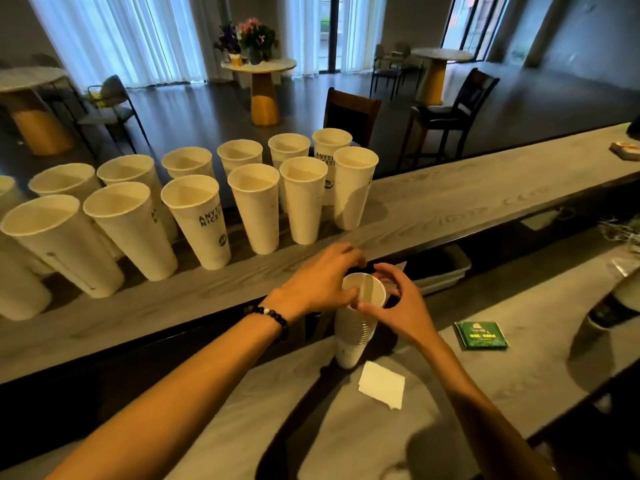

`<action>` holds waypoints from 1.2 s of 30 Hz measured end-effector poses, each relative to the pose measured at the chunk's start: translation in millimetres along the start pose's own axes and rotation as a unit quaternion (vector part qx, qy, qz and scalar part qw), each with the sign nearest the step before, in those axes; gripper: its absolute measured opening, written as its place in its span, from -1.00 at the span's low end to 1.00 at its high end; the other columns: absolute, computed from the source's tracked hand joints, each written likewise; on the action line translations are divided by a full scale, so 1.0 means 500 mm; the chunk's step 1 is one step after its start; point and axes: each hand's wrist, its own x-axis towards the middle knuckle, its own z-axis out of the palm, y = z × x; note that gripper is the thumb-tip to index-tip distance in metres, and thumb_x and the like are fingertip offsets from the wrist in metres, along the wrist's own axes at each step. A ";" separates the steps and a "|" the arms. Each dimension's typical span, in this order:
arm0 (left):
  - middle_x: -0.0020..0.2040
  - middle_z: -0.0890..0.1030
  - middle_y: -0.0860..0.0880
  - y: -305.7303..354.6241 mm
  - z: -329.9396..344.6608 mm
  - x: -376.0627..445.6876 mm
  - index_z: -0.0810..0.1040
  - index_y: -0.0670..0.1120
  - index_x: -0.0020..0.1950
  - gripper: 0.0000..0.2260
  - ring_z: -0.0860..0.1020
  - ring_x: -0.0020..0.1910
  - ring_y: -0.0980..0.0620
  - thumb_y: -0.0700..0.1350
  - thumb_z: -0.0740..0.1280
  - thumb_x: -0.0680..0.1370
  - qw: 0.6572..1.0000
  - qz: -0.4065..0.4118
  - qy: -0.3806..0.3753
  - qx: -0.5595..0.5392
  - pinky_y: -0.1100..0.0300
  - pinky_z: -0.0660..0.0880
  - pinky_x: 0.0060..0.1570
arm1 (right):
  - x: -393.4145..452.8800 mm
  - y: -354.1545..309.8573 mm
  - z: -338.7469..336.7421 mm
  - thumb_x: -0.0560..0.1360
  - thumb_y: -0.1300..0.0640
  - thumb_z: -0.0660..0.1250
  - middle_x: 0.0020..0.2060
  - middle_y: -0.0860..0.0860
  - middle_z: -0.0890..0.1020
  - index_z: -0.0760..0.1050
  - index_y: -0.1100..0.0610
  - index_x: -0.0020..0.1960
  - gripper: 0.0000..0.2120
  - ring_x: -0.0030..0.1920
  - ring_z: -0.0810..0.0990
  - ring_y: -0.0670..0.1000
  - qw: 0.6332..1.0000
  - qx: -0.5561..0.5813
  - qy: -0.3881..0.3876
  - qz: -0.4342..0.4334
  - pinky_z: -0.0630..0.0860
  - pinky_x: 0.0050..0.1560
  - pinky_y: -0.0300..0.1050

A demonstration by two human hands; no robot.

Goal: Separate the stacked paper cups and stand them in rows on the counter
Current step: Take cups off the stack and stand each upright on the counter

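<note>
Both my hands are on the cup stack, standing on the near table. Left hand fingers curl round the top cup's rim, right hand pinches it too. Two rows of cups stand upright on the far table, left side.

A stack of nested white paper cups stands upright on the lower worktop, its top cup's rim open to view. On the raised worktop beyond, separated tall white cups stand upright in two rows, some showing dark printed lettering.
</note>
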 end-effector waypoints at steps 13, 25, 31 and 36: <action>0.40 0.34 -0.02 -0.025 0.088 -0.002 0.26 0.00 0.54 -0.07 0.27 0.37 -0.01 0.15 0.61 0.27 0.996 -0.029 -0.076 0.047 -0.01 0.46 0.29 | -0.018 0.116 0.134 0.02 -0.11 0.69 0.03 -0.12 0.60 0.42 -0.05 0.21 -0.16 0.05 0.59 -0.09 0.989 -0.042 -0.008 0.143 0.54 0.09 -0.13; 0.34 0.50 0.17 -0.033 -0.035 -0.053 0.38 0.12 0.42 -0.20 0.47 0.33 0.23 -0.07 0.67 0.26 0.954 -0.096 -0.007 -0.283 0.07 0.48 0.34 | -0.054 0.012 0.081 0.19 -0.07 0.66 -0.01 -0.30 0.52 0.33 -0.16 0.22 -0.27 0.04 0.59 -0.18 0.998 -0.022 -0.038 0.046 0.48 -0.04 -0.48; 0.31 0.58 0.12 -0.031 -0.115 -0.101 0.42 0.10 0.41 -0.24 0.52 0.33 0.16 -0.12 0.66 0.29 0.894 -0.151 0.066 -0.416 0.00 0.45 0.38 | -0.018 -0.135 0.080 0.16 -0.15 0.65 0.17 -0.14 0.59 0.33 -0.06 0.38 -0.12 0.17 0.59 -0.14 0.998 0.026 -0.048 -0.041 0.62 0.11 -0.10; 0.25 0.61 0.12 -0.031 -0.146 -0.175 0.38 0.12 0.38 -0.17 0.56 0.23 0.25 -0.10 0.69 0.20 0.880 -0.183 0.140 -0.416 0.25 0.49 0.21 | -0.031 -0.243 0.118 0.19 -0.15 0.63 0.12 -0.20 0.61 0.37 -0.12 0.34 -0.20 0.14 0.59 -0.21 0.994 0.010 -0.068 -0.087 0.61 0.11 -0.14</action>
